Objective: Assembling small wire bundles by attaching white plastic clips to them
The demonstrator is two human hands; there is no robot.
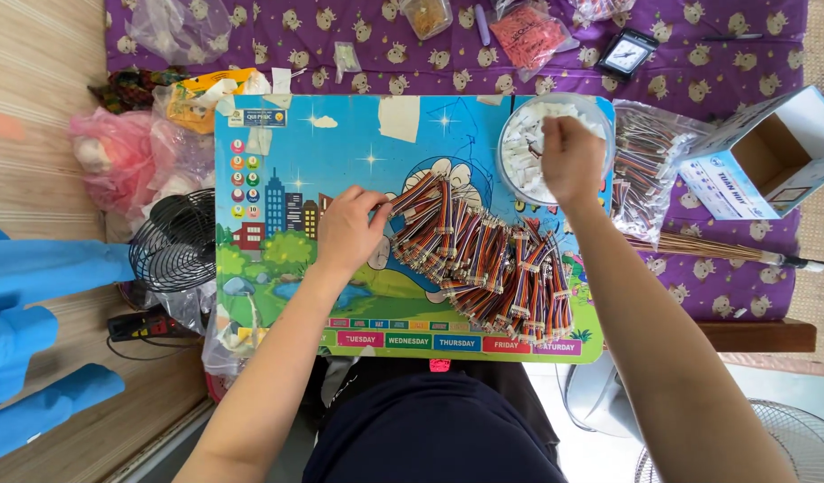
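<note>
My left hand (349, 231) rests on a colourful cartoon board (287, 170) and pinches one multicoloured ribbon cable (410, 194) at the left end of a long pile of such cables (492, 264). My right hand (571, 159) reaches into a round clear bowl (515, 125) of small white connector pieces (530, 152), fingers closed among them. What the fingertips hold is hidden.
A clear bag of more cables (649, 156) and an open white-and-blue box (769, 156) lie right of the bowl. A small black fan (175, 241) and plastic bags (117, 156) sit to the left. A thin brush (725, 250) lies on the purple cloth.
</note>
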